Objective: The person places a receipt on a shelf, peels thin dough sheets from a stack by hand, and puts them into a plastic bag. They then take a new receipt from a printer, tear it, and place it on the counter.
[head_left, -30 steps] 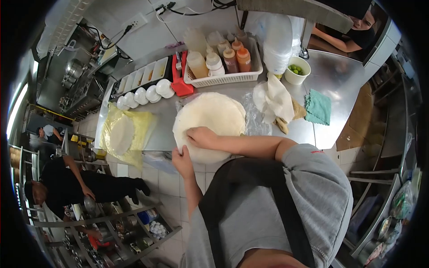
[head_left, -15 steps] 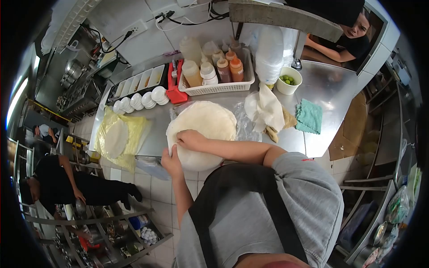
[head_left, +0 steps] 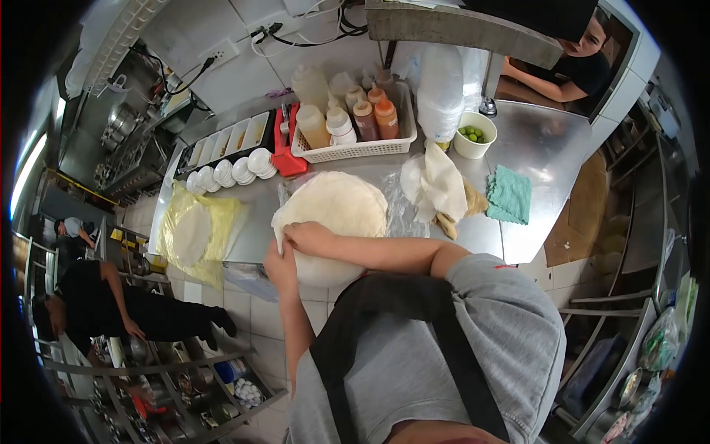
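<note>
**Both hands pinch the rim of a wide round of dough**

The metal table (head_left: 543,137) fills the middle of the view, and the dough (head_left: 336,200) lies on it as a broad pale round, its near part reaching past the table's near edge. The dough looks already spread out into a wide sheet (how thick it is, I cannot tell). Only a short stretch of its left rim is being handled, drawn up into a small fold; the visible far and right parts of the rim are out of the fingers' reach. What share of the rim is worked cannot be told, since the forearm and apron hide some of it.

Beside it on the left, a pale round piece (head_left: 191,233) lies on yellow plastic (head_left: 222,214), touched by neither hand. Beyond the dough stands a white basket (head_left: 355,153) of squeeze bottles.

The right arm comes in from the right, its forearm lying low across the near part of the dough. The right hand (head_left: 309,240) is palm down, fingers curled, its grip closed on the rim. The left arm rises from below, nearly upright in the view, and the left hand (head_left: 279,268) sits just beside the right one, at the near-left rim, its grip closed on the dough between thumb and fingers.
</note>
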`<move>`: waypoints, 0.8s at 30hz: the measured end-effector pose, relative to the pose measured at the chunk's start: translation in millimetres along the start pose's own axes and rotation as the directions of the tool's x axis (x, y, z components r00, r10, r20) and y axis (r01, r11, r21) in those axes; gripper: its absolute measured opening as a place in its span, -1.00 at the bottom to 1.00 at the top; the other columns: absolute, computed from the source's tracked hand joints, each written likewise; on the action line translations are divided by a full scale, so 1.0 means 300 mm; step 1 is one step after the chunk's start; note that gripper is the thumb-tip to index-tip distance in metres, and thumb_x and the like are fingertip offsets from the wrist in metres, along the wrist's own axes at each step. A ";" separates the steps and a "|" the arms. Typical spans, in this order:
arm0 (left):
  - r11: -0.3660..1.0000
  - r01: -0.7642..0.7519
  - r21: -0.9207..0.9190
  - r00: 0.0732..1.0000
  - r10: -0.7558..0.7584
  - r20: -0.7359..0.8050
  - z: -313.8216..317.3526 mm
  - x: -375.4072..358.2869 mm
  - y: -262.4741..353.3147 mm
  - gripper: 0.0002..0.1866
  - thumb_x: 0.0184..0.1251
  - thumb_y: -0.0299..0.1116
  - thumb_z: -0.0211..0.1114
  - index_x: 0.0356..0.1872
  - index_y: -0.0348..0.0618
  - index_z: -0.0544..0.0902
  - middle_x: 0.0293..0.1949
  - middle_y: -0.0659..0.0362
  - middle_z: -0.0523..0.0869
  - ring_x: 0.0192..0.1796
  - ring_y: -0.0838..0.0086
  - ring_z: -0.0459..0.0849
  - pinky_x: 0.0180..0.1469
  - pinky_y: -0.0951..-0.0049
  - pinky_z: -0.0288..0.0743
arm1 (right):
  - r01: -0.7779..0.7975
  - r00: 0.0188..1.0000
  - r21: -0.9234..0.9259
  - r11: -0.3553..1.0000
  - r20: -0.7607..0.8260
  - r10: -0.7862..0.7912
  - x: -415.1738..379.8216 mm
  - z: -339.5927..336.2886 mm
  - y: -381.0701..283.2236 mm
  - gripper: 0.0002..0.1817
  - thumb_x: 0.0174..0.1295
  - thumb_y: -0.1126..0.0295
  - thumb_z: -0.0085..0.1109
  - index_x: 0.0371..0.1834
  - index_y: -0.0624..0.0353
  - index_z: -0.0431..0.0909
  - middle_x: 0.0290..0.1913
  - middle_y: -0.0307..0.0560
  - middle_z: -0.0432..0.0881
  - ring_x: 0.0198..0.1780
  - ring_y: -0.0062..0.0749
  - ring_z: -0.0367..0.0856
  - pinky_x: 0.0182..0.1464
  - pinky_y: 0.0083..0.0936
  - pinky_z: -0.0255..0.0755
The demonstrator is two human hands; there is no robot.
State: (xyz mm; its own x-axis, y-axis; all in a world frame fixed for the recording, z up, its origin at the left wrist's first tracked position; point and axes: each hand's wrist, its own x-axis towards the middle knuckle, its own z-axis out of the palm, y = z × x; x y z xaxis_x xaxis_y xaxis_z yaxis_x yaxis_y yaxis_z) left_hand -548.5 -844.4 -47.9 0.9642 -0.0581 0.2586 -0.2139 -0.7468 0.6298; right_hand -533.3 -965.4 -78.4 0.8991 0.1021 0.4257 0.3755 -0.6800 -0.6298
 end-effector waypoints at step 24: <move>0.987 0.087 -0.138 0.991 -0.099 -0.086 0.021 0.004 -0.058 -0.63 0.29 -0.13 0.11 -0.27 -0.33 0.58 -0.43 -0.18 0.61 -0.34 -0.03 0.59 -0.26 0.24 0.42 | -0.049 0.992 0.180 0.982 -0.105 0.069 0.061 -0.023 0.037 -0.84 0.16 0.36 0.02 -0.43 0.24 0.46 -0.45 0.19 0.53 -0.40 0.06 0.54 -0.35 -0.20 0.39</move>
State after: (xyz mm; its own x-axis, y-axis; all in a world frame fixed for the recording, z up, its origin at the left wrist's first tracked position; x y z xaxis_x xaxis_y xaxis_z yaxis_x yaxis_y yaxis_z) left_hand -542.6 -835.7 -63.1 0.9637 0.0735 0.2566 -0.1487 -0.6506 0.7448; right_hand -514.2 -976.0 -73.2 0.8940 -0.0217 0.4476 0.3655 -0.5425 -0.7564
